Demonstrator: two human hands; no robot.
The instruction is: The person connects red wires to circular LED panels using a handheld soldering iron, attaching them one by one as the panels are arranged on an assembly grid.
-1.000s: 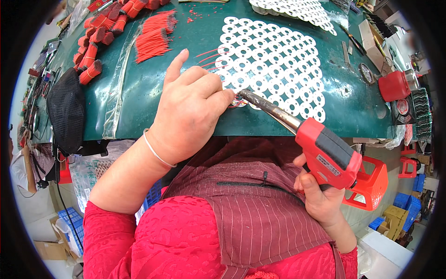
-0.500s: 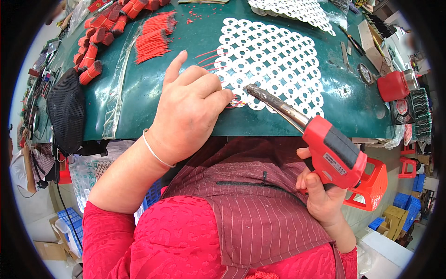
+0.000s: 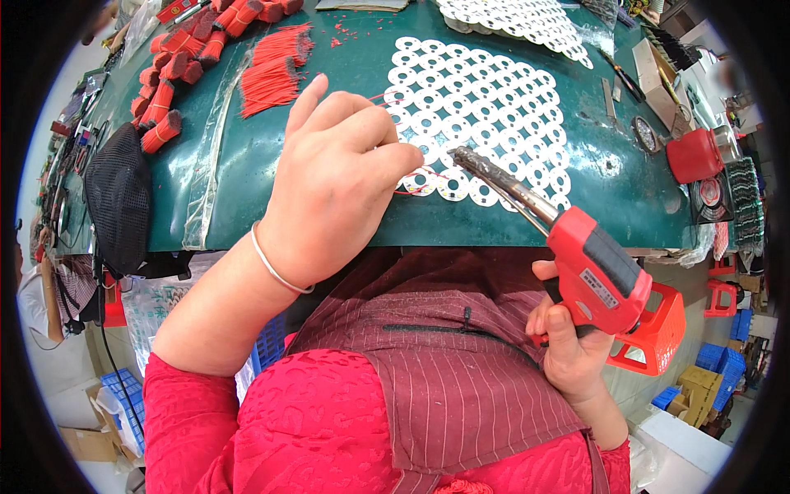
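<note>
My left hand (image 3: 333, 173) is over the near-left corner of a sheet of white ring-shaped circuit boards (image 3: 481, 115). Its thumb and index finger are pinched on what looks like a thin red wire (image 3: 431, 171), while the little finger sticks up; the grip itself is partly hidden. Around the handle of a red and black soldering gun (image 3: 597, 267), my right hand (image 3: 569, 350) is closed. The gun's dark, crusted tip points up-left above the boards, close to my left fingertips, with a thin metal tube running beneath its barrel. More red wires lie at the sheet's left edge, mostly behind my hand.
Loose red wires (image 3: 276, 70) lie in a pile on the green tabletop (image 3: 346, 66), with tied bundles (image 3: 162, 130) farther left. Another stack of white boards (image 3: 518, 20) is at the back. Tweezers, a round metal piece (image 3: 646, 134) and a red container (image 3: 694, 155) sit at right.
The soldering gun's tip has shifted slightly right, away from the board's corner. My left hand has risen a little and now covers more of the red wires at the sheet's left edge.
</note>
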